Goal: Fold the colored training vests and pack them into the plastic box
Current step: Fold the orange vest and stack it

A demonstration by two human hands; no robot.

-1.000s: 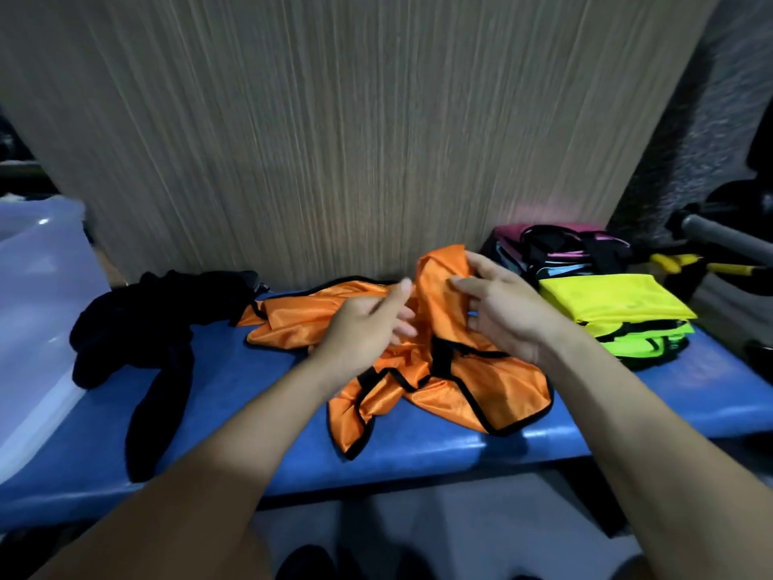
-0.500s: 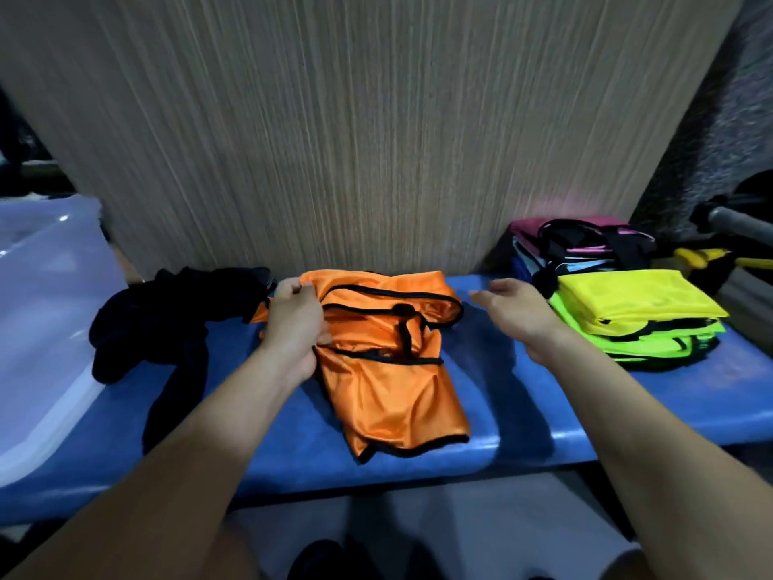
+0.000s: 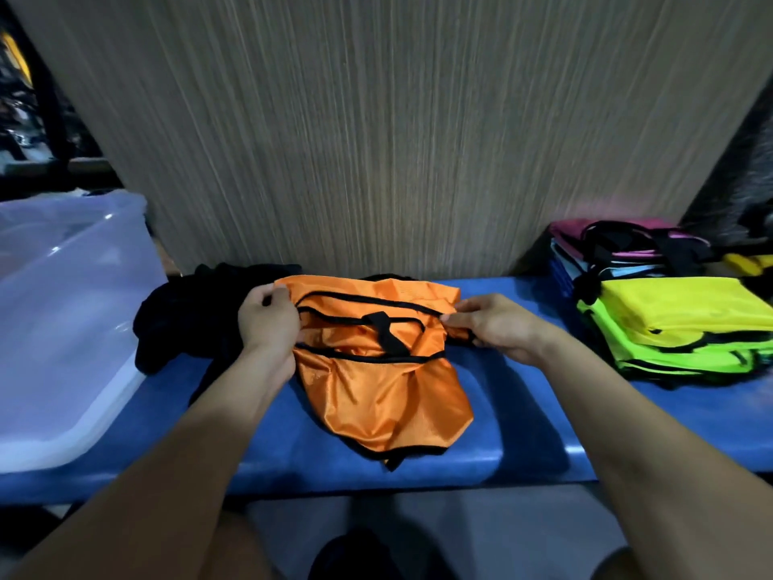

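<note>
An orange vest point(image 3: 382, 395) with black trim lies partly folded in the middle of the blue bench point(image 3: 523, 433). My left hand point(image 3: 270, 324) grips its upper left edge. My right hand point(image 3: 491, 326) pinches its upper right edge. A crumpled black vest point(image 3: 184, 324) lies just left of it. Folded yellow and lime green vests point(image 3: 677, 332) are stacked at the right, with pink and blue ones point(image 3: 619, 249) behind. The translucent plastic box point(image 3: 62, 328) stands at the left end of the bench.
A wood-grain panel point(image 3: 397, 140) rises directly behind the bench. A yellow object point(image 3: 748, 261) shows at the far right edge. The bench's front edge runs just below the orange vest, with dark floor under it.
The orange vest went from a loose crumple held up in both hands to a flatter fold on the bench. My right hand, off the cloth half a second ago, now pinches its right edge.
</note>
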